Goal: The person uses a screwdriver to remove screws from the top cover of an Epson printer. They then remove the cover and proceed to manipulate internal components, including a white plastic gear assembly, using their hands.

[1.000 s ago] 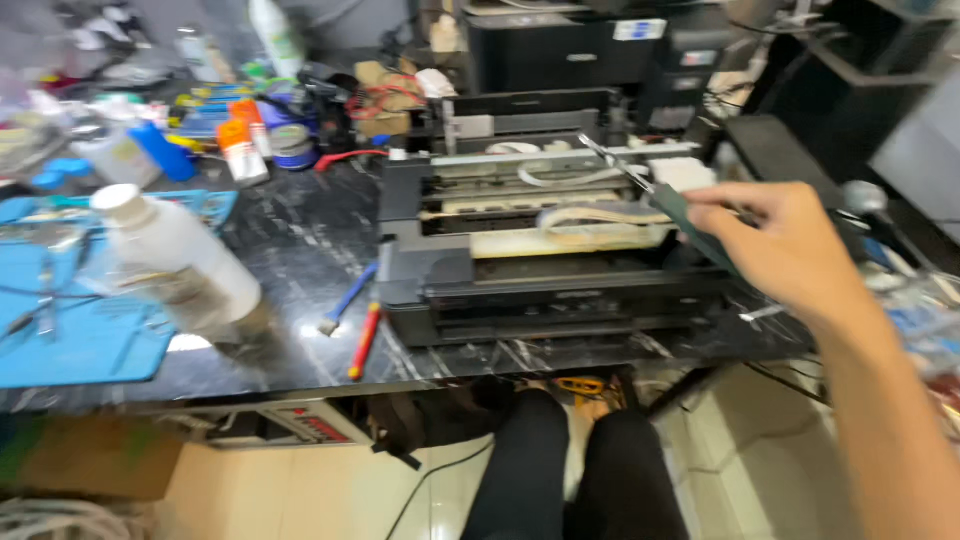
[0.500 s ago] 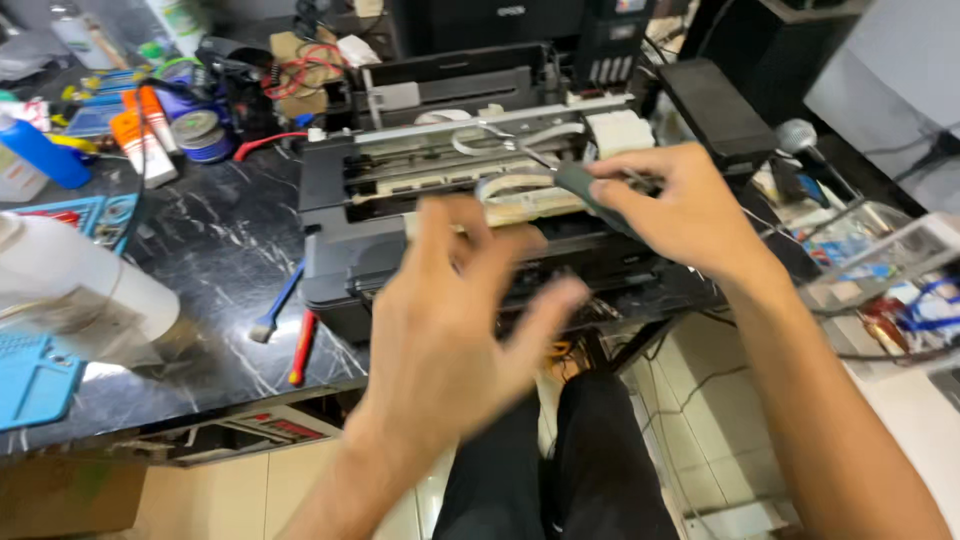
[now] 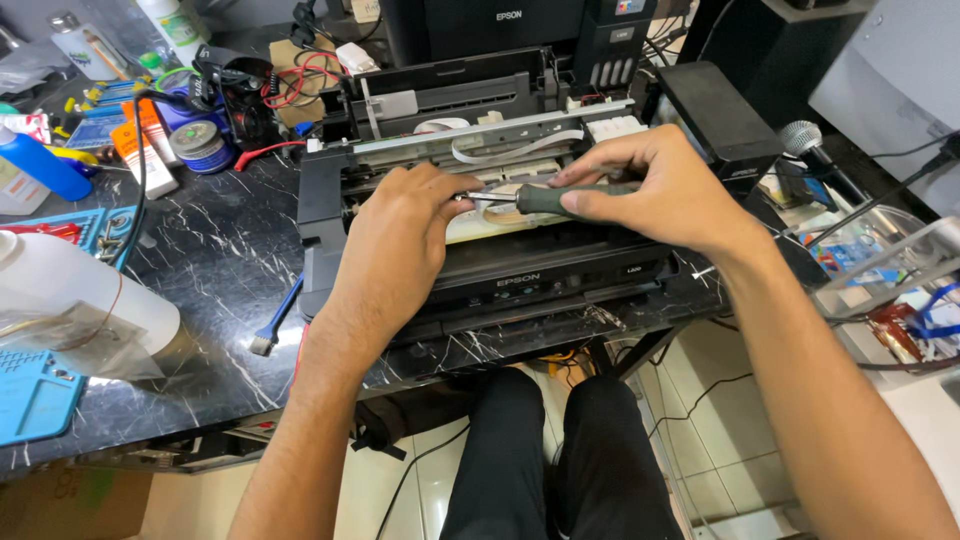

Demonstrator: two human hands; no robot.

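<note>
Holding the screwdriver [image 3: 560,199] level over the opened printer [image 3: 500,270], my right hand [image 3: 660,190] wraps its dark green handle while my left hand [image 3: 400,240] pinches the thin metal shaft near the tip, fingers narrowed around it. The tool lies across the middle of the printer's exposed top, tip pointing left into the mechanism.

Handling notes, as judgement:
- The screwdriver looks light and rigid; I judge the ribbed handle the proper place to grip, since the bare shaft is smooth and likely slippery.
- The printer looks heavy and stiff in its black lower shell, but with the cover off its interior appears fragile. The white flat ribbon cable [image 3: 510,145] and the metal rail [image 3: 480,135] behind my hands should not bear load. I would take hold only of the lower shell, at its left and right sides.

The printer sits at the front edge of the black marble worktop [image 3: 210,260], right of centre. A small blue-handled brush [image 3: 278,315] lies just beside its left front corner. A white plastic bottle [image 3: 80,295] lies near the worktop's left edge, on a blue mat [image 3: 30,400]. A second black printer [image 3: 520,30] stands at the back edge.
</note>
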